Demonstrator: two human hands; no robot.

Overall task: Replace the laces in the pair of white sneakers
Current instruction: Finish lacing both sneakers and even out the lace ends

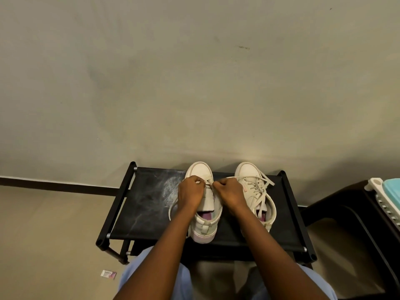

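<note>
Two white sneakers stand side by side on a black fabric rack top [147, 204], toes pointing away from me. The left sneaker [205, 215] has a bare tongue and a pink heel sole. A white lace [208, 182] crosses its lowest eyelets near the toe. My left hand [191, 191] pinches one end of that lace and my right hand [229, 191] pinches the other, both with fingers closed. The right sneaker [257, 191] is laced, and its loose lace ends [267, 180] trail off to the right.
The rack stands against a beige wall with a dark skirting strip [54, 187]. A black chair or stand [357, 224] with a white and teal object [387, 195] sits close on the right. A small pink and white packet [108, 274] lies on the floor at lower left.
</note>
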